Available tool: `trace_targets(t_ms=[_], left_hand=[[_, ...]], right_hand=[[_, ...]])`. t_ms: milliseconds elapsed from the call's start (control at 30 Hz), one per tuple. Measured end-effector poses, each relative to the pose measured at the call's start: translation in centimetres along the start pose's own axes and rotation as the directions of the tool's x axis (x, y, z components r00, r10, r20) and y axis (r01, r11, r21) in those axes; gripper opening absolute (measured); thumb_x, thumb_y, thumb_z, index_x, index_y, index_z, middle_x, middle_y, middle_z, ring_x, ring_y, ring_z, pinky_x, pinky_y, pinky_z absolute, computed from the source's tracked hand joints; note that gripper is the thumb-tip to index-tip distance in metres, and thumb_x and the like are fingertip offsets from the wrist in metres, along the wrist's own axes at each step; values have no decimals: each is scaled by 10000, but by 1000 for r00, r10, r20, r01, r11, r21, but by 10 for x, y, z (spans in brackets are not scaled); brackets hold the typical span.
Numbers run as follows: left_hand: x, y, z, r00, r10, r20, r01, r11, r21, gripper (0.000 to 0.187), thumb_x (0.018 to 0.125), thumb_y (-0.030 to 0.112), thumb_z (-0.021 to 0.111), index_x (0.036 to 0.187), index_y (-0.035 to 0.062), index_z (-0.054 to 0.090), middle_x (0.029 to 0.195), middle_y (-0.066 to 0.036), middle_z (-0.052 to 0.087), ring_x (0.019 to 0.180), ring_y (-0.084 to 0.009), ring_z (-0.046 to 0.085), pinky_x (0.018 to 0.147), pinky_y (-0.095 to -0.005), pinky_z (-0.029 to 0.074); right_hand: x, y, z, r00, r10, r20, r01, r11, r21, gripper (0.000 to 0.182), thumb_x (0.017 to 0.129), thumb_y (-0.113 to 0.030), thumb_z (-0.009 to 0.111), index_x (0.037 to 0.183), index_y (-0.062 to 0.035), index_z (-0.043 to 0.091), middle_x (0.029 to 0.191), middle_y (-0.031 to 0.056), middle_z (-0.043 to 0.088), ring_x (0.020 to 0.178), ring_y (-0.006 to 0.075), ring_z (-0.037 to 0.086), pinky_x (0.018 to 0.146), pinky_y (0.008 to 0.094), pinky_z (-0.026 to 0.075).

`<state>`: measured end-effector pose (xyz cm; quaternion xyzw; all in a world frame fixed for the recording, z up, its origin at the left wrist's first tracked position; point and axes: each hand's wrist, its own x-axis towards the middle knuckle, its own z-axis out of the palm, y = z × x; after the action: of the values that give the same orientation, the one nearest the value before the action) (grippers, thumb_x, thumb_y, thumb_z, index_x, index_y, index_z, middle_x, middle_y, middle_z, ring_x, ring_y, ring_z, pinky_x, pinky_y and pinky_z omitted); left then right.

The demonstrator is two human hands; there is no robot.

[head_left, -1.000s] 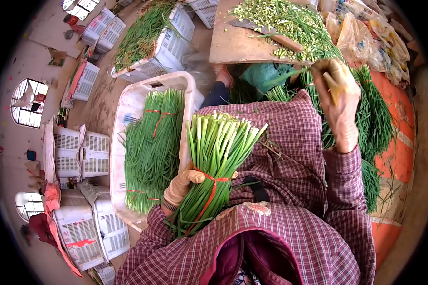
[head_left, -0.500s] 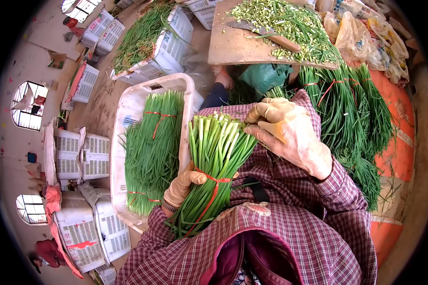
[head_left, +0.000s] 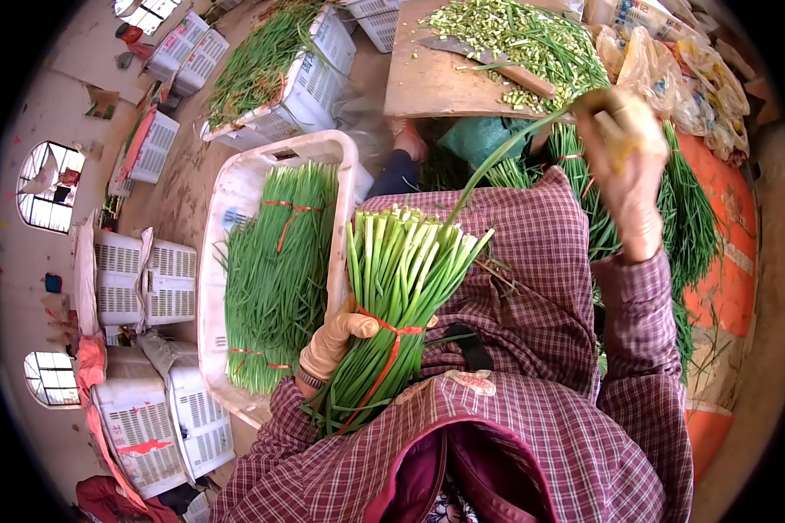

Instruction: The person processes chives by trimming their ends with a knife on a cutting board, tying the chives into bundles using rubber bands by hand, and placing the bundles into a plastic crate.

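Observation:
My left hand (head_left: 336, 344), in a tan glove, is wrapped round a bundle of green stalks (head_left: 392, 296) tied with a red band; the pale cut ends point away from me. Raised at the right, my right hand (head_left: 621, 144) is gloved and motion-blurred. Its closed fingers pinch a long green stalk (head_left: 497, 155), which stretches down to the top of the bundle. Left of the bundle, a white basket (head_left: 211, 288) holds tied green bundles (head_left: 279, 270).
A cutting board (head_left: 410, 87) bears chopped green pieces and a knife (head_left: 523, 80) at the top. More bundles (head_left: 689, 209) lie on an orange sheet (head_left: 720, 288) at the right, below plastic bags (head_left: 650, 65). White crates (head_left: 144, 418) stand at the left.
My right hand has moved up and right, away from the bundle's cut ends, drawing a long stalk with it. My left hand keeps its hold on the bundle.

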<state>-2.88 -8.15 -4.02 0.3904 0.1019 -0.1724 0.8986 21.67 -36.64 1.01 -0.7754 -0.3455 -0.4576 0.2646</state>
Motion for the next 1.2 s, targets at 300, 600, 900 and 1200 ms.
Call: trace_targets(t_ms=[300, 600, 900, 1200], left_hand=[[0, -3, -21, 996, -48, -70, 57, 990, 132, 931, 714, 151, 759, 1530, 62, 319, 1457, -190, 483, 1257, -340, 569, 1080, -556, 460], [0, 7, 1, 982, -85, -166, 135, 941, 311, 926, 671, 234, 823, 1452, -40, 407, 1247, -185, 642, 1105, -279, 656, 1018, -402, 507], [-3, 12, 12, 960, -92, -266, 181, 925, 333, 908, 657, 208, 847, 1427, -46, 439, 1239, -121, 644, 1096, -190, 633, 1010, -347, 491], [-8, 3, 1, 996, 27, -81, -23, 998, 51, 880, 738, 164, 744, 1492, -48, 343, 1338, -265, 564, 1148, -378, 618, 999, -454, 529]], right_hand=[[5, -1, -14, 947, 241, 214, -291, 925, 245, 197, 976, -226, 649, 1057, -54, 704, 973, 80, 736, 870, 187, 695, 758, 320, 557], [-12, -111, 18, 892, -101, 441, -130, 876, 465, 297, 794, -335, 753, 774, -48, 680, 801, 68, 611, 797, 261, 629, 668, 402, 507], [-19, -110, 20, 863, -91, 497, -73, 951, 300, 201, 755, -234, 705, 806, -75, 594, 777, 80, 579, 798, 289, 620, 677, 432, 502], [-23, -14, 21, 924, 237, 300, -260, 965, 39, 90, 901, -77, 644, 967, -26, 676, 922, 112, 698, 852, 281, 684, 741, 376, 548]])
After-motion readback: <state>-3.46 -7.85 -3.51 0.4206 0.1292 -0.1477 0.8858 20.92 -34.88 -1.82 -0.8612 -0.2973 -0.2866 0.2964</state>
